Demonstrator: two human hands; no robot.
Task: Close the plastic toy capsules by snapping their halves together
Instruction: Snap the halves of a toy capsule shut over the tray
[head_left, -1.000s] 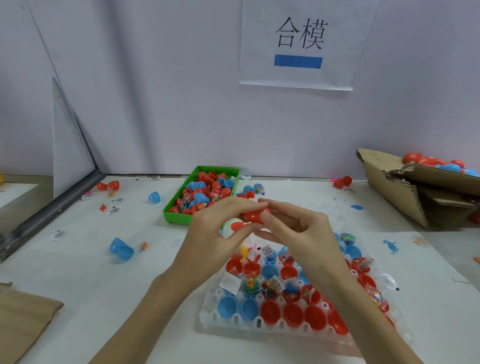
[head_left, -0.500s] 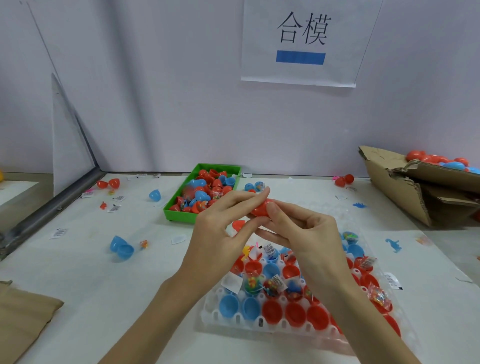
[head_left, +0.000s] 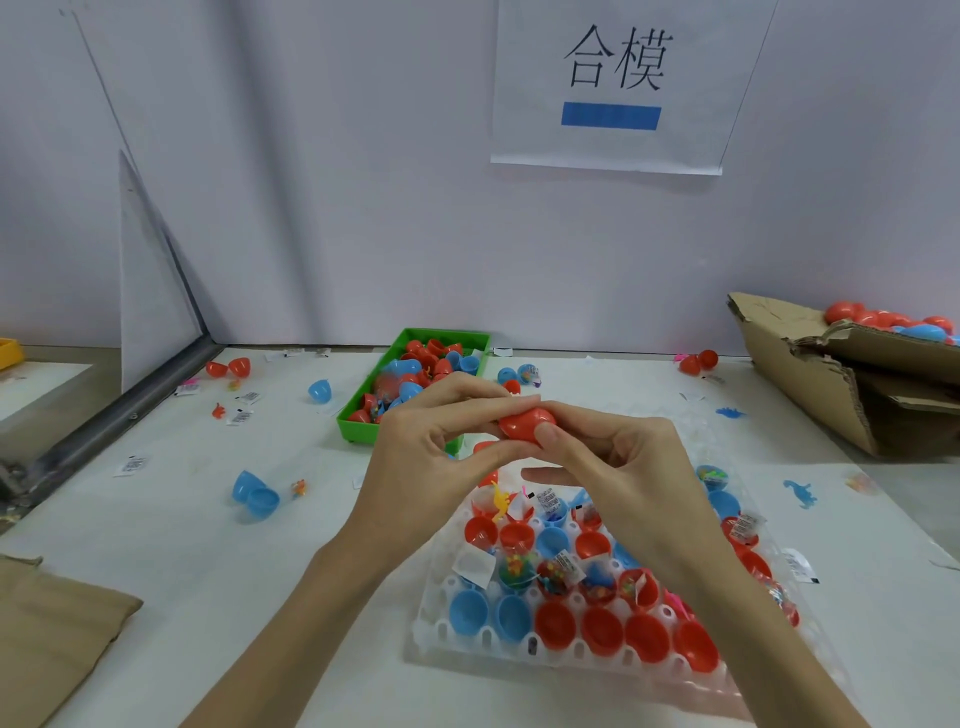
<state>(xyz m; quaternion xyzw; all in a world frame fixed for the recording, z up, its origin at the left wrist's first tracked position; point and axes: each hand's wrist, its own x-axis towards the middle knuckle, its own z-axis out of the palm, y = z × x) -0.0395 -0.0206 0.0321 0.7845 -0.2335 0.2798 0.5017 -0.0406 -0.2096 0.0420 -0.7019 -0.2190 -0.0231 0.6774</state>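
Both my hands are up in front of me over the table, pinching one red capsule (head_left: 524, 423) between them. My left hand (head_left: 426, 457) has its fingers along the top and thumb underneath, curled around the left end. My right hand (head_left: 618, 467) grips the other end, thumb pressed on the front of it, with one finger sticking out straight below. The capsule is in the air, above the far edge of the clear plastic tray (head_left: 457, 649). Can't tell if the halves are fully together since my fingers cover most of the join.

The tray sits right below my wrists and it's full of open capsule halves, a near row of two blue halves (head_left: 488, 616) and then red halves (head_left: 623, 631), with more behind, some holding little toys and paper slips. A small yellow dinosaur toy (head_left: 500, 503) pokes up at the far side of the tray.

Further back there's a green bin (head_left: 363, 423) heaped with red and blue capsule pieces. Off to my left on the table is an open blue capsule (head_left: 255, 494), and a single blue half (head_left: 319, 390) further back. On my right is a torn cardboard box (head_left: 810, 384) with closed capsules piled in it. A paper sign (head_left: 613, 83) with a blue bar hangs on the wall.
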